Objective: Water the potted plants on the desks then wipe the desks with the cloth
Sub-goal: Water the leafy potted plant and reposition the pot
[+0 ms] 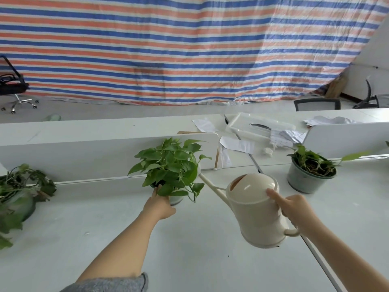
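A cream watering can point(254, 209) hangs tilted above the white desk point(189, 249), its long spout pointing up-left toward the middle potted plant point(172, 165). My right hand point(294, 209) grips the can's handle, index finger stretched along its body. My left hand point(160, 205) holds the front of the middle plant's pot, which the leaves mostly hide. A second plant in a grey-green pot point(309, 175) stands at the right. A drooping plant in a green pot point(19, 197) sits at the left edge. No cloth is visible.
White divider panels point(84, 157) run behind the plants. Loose papers point(235, 144) and a clear plastic tray point(259, 125) lie on the far desk. Office chairs point(12, 87) stand before a striped tarpaulin. A seam between desks point(320, 256) runs under my right forearm.
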Action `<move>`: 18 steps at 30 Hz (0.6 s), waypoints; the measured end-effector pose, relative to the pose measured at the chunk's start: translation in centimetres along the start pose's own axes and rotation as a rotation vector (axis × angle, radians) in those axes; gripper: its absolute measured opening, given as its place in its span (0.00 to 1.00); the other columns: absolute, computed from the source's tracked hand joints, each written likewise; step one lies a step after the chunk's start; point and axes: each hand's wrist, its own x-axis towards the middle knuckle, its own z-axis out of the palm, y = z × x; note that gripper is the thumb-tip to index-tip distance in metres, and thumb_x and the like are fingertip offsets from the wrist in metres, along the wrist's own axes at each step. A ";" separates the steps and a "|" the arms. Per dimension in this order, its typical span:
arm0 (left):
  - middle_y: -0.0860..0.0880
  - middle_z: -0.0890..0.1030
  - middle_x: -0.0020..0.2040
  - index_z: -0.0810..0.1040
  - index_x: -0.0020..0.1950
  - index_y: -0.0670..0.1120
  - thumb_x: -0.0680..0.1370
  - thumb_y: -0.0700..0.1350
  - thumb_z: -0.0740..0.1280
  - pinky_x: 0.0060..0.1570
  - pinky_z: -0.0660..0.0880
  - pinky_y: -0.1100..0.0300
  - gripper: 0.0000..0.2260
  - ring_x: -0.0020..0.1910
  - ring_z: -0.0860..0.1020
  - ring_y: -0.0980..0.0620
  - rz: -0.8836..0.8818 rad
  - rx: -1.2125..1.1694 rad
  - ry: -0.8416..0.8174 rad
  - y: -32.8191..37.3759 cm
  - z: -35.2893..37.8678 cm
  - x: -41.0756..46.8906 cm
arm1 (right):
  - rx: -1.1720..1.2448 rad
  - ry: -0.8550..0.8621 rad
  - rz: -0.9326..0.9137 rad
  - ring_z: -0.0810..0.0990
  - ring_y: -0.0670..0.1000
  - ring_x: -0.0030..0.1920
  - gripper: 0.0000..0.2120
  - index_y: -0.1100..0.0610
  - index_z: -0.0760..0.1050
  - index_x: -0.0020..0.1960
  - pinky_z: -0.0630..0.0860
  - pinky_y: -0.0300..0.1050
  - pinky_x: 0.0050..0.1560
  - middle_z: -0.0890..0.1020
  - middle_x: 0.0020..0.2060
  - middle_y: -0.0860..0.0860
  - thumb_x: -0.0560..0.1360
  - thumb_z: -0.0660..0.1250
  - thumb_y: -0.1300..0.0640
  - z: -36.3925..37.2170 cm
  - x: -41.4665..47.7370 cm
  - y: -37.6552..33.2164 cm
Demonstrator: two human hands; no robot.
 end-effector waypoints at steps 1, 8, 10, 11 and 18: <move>0.45 0.44 0.77 0.46 0.76 0.49 0.72 0.48 0.63 0.68 0.66 0.52 0.37 0.74 0.60 0.45 0.007 0.002 0.001 0.0 0.0 0.0 | 0.029 0.016 0.021 0.61 0.51 0.23 0.28 0.59 0.61 0.23 0.67 0.44 0.28 0.64 0.18 0.51 0.70 0.69 0.44 -0.3 0.1 0.5; 0.45 0.43 0.77 0.44 0.76 0.48 0.72 0.46 0.63 0.68 0.66 0.51 0.39 0.73 0.61 0.44 0.003 -0.011 -0.005 0.1 0.1 0.0 | 0.105 0.094 0.090 0.61 0.52 0.25 0.28 0.59 0.60 0.24 0.69 0.50 0.37 0.62 0.18 0.50 0.69 0.69 0.42 -0.7 0.3 4.7; 0.45 0.43 0.77 0.44 0.77 0.48 0.72 0.46 0.63 0.69 0.65 0.51 0.39 0.75 0.58 0.44 0.013 0.014 0.002 0.2 0.2 0.0 | 0.156 0.131 0.125 0.60 0.51 0.25 0.28 0.59 0.60 0.24 0.71 0.52 0.38 0.62 0.19 0.51 0.69 0.68 0.42 -0.4 0.2 5.7; 0.45 0.43 0.77 0.44 0.77 0.48 0.73 0.46 0.63 0.69 0.65 0.51 0.38 0.75 0.56 0.44 0.018 0.028 0.004 0.2 0.2 0.0 | 0.178 0.148 0.140 0.60 0.51 0.25 0.28 0.58 0.59 0.24 0.72 0.53 0.39 0.62 0.20 0.51 0.69 0.68 0.42 -0.2 0.1 6.2; 0.44 0.44 0.77 0.43 0.76 0.48 0.72 0.45 0.64 0.69 0.65 0.51 0.40 0.75 0.55 0.45 0.020 0.032 0.012 0.1 0.3 0.3 | 0.262 0.209 0.128 0.59 0.52 0.27 0.26 0.57 0.58 0.25 0.61 0.46 0.35 0.62 0.24 0.54 0.72 0.67 0.45 1.9 0.4 7.6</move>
